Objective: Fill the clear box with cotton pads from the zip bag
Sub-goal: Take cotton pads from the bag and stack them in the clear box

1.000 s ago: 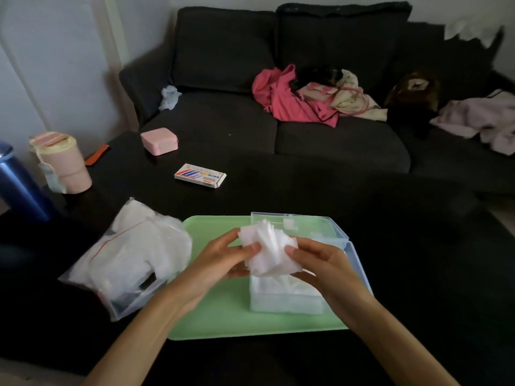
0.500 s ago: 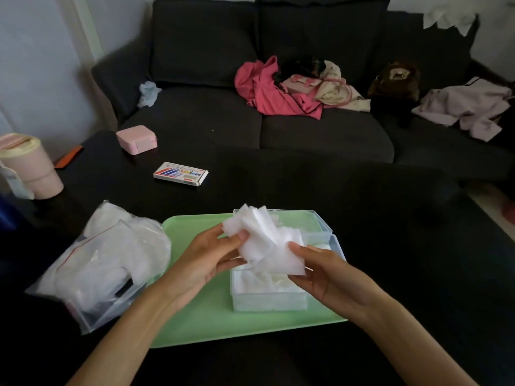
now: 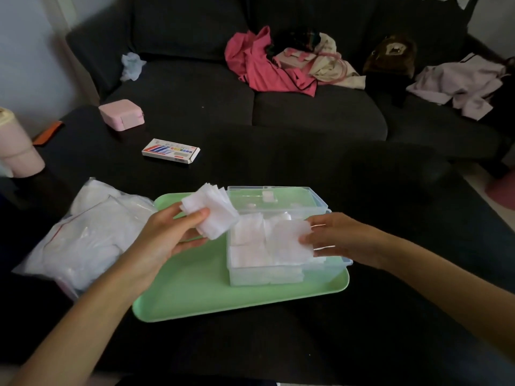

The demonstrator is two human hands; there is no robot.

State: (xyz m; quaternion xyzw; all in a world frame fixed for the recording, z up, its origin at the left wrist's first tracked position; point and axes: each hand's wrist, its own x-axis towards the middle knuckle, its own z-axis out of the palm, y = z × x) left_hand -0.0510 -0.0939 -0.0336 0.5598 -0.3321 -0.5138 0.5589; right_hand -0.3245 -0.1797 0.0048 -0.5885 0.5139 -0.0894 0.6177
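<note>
The clear box (image 3: 281,275) stands on a green tray (image 3: 200,291) with its hinged lid (image 3: 273,197) open at the back; white cotton pads fill much of it. My left hand (image 3: 167,235) holds a fanned stack of cotton pads (image 3: 214,211) just left of the box, above the tray. My right hand (image 3: 337,235) pinches a smaller batch of pads (image 3: 289,240) over the right half of the box. The zip bag (image 3: 80,232), with more pads in it, lies on the table to the left of the tray.
The dark table also carries a small printed carton (image 3: 170,151), a pink case (image 3: 121,114), an orange item (image 3: 47,132) and a pink tumbler (image 3: 16,151) at the far left. Behind stands a dark sofa (image 3: 306,112) strewn with clothes.
The single stack held by both hands has split: my right hand has carried part of it down over the box, while my left hand keeps the rest, shifted left.
</note>
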